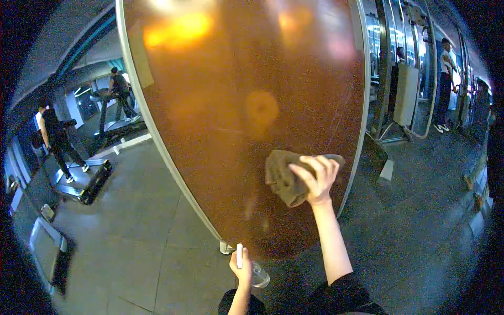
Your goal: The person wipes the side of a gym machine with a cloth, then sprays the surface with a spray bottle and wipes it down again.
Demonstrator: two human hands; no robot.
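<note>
A tall glossy brown panel with a pale metal frame stands right in front of me. My right hand is closed on a folded dark brown cloth, which lies against the lower right part of the panel. Low down, near the panel's bottom edge, my left hand is wrapped round a spray bottle. The bottle's clear body shows below that hand, and its white top sticks up above it. The fingers partly hide the bottle's neck.
On the left, one person stands on a treadmill and another person on a second one behind. Gym machines line the right side, with a person standing beyond. Dark floor tiles surround the panel.
</note>
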